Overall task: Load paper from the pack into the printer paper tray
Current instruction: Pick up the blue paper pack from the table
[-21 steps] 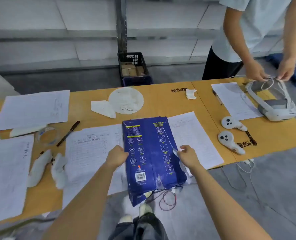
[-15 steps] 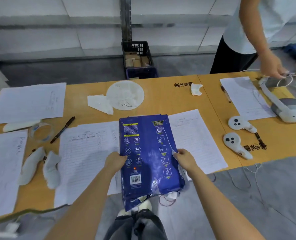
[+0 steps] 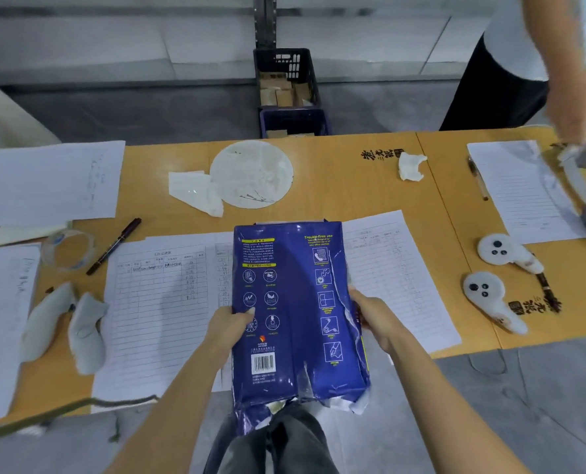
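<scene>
Here I clasp the blue, torn-wrapper paper pack [image 3: 295, 309] with left hand [image 3: 228, 325] and right hand [image 3: 375, 319] over the table edge. Next: pull sheets out; no printer visible.

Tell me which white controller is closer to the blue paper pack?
The lower white controller, nearer the table's front edge. The other controller lies farther back and right. Both sit right of the blue paper pack.
</scene>
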